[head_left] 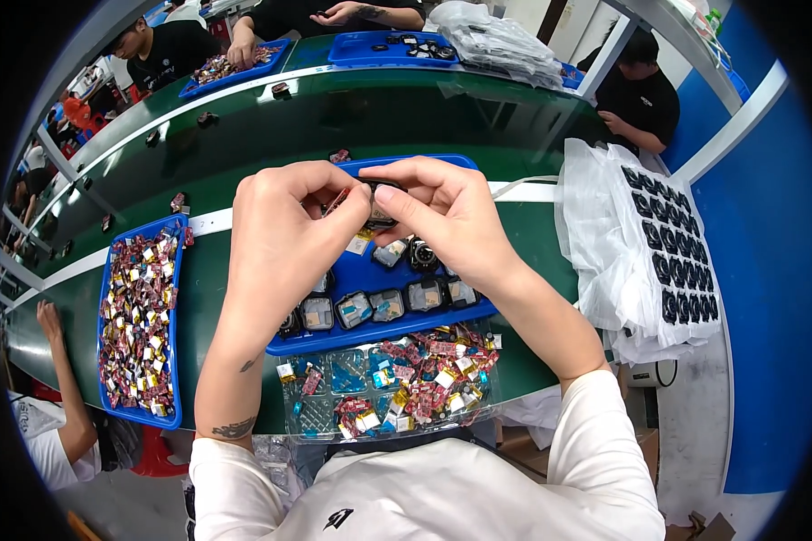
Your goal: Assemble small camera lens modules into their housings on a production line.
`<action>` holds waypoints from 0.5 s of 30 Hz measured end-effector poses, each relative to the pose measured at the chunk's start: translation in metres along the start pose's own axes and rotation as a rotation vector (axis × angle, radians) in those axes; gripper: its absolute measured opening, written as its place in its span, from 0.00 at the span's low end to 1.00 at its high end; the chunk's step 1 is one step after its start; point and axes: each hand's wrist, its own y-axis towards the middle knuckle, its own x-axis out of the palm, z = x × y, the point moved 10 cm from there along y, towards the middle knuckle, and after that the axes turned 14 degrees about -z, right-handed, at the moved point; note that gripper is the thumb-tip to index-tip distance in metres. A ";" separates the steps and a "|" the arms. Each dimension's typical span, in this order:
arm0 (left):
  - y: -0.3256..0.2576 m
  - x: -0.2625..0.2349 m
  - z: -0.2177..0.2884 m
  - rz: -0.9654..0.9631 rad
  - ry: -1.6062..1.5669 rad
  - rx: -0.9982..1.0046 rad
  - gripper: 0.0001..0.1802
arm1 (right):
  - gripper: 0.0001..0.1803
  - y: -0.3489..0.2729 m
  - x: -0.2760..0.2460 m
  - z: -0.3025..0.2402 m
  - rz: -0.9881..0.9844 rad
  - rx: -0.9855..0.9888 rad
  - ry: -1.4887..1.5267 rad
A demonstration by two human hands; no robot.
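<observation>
My left hand [284, 216] is closed, with a small red circuit board [336, 201] showing between its thumb and fingers. My right hand [456, 216] is closed around a dark watch case [382, 213], its open side facing me. The two hands meet, and the left fingertips touch the case's edge; the fingers partly cover both pieces. Beneath them lies a blue tray [383, 334] with several black square watch cases [425, 294]. Closer to me, a clear plastic compartment tray [314, 420] carries a heap of red circuit boards with small yellow and silver batteries [447, 368].
To the left, a long blue tray [182, 352] is heaped with similar boards. On the right stand stacked white foam sheets [645, 243] bearing rows of black cases. Across the green conveyor table [352, 113] other people work at blue trays [392, 63]; another person's arm [59, 352] reaches in at left.
</observation>
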 end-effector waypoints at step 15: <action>0.002 0.013 -0.004 -0.167 -0.279 -0.033 0.08 | 0.10 -0.010 -0.029 -0.019 0.197 -0.146 -0.097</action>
